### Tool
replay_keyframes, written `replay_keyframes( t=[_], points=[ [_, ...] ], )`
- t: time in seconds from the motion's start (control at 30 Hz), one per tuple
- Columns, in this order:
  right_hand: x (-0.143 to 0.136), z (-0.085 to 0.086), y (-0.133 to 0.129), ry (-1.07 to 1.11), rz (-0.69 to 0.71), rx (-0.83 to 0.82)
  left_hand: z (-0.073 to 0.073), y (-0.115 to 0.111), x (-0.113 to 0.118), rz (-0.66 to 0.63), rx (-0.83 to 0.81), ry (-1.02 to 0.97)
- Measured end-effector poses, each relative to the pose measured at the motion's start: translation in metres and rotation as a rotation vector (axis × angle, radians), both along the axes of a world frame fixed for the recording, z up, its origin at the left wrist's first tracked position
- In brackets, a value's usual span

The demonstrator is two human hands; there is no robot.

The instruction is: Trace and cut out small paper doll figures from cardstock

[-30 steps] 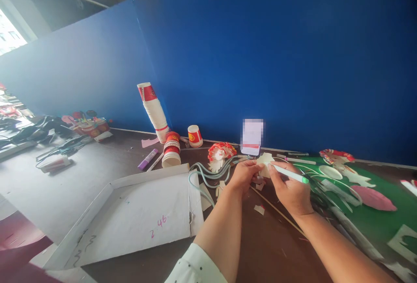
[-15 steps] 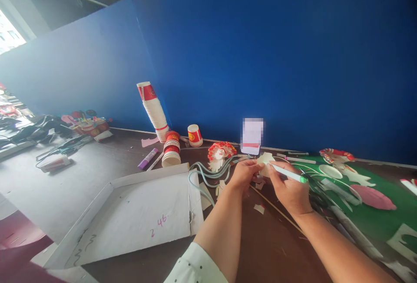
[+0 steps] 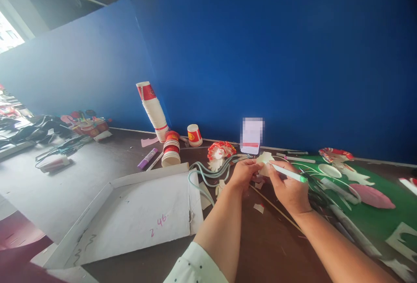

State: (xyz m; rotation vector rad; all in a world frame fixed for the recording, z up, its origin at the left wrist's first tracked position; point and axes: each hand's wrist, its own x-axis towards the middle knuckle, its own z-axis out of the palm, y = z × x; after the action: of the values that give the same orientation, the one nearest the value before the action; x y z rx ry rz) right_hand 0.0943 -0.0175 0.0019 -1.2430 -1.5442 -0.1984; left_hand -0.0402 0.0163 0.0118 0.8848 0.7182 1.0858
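Observation:
My left hand pinches the edge of a small pale paper piece near the middle right. My right hand is closed round a white marker with a green end, its other end pointing at the paper. Behind the paper stands a blurred white card. To the left of my hands lie a red-and-white paper flower and looped grey cables. Small paper scraps and a thin stick are on the dark table under my hands.
A white cardboard tray lies at left. Behind it are a tall leaning cup stack, a single upturned cup and a purple glue stick. A green mat with a pink oval is at right.
The view has shifted very slightly. Both hands keep their grips on the paper piece and the marker, with almost no movement.

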Motion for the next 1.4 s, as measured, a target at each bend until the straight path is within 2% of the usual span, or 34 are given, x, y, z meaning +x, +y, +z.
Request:
replay_keyframes(
  t=[0.47,0.77,1.1,1.4],
  points=[
    [-0.0011,0.0019,0.0005,-0.008,-0.001,0.011,-0.0093,0.0034,0.0015,-0.009,0.040,0.001],
    [0.0005,-0.0034,0.0032,-0.051,-0.002,0.006,-0.0090,0.0037,0.0012,0.034,0.043,0.076],
    [0.0028,0.0047,0.0010,0.077,0.045,0.024,-0.0053,0.0033,0.0021,0.036,-0.028,0.006],
    [0.0001,0.0036,0.0027,0.047,0.039,0.003,-0.0053,0.0025,0.0011,0.005,-0.013,0.016]
  ],
)
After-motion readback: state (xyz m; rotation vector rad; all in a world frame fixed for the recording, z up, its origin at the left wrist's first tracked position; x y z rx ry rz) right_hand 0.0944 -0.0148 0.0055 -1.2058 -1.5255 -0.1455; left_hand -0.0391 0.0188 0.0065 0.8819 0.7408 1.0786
